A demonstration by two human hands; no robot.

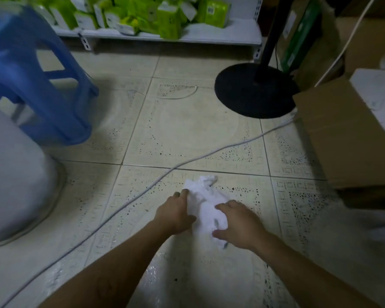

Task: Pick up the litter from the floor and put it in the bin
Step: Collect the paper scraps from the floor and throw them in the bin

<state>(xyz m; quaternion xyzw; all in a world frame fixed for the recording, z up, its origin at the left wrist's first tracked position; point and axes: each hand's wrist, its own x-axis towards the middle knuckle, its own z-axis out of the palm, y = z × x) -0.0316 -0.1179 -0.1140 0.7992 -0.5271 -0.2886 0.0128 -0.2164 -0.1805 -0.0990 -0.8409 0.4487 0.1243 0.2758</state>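
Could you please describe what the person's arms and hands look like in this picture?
The left forearm and the right forearm are bare down to the frame's lower edge; no sleeve shows. The left hand and the right hand are ungloved. No watch, bracelet or ring is visible on either, though the picture is dim and slightly blurred.

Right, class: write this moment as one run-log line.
step: gathering litter | white paper: crumpled, on floor | left hand: grips its left edge | right hand: clasps its right side | lifted: not yet
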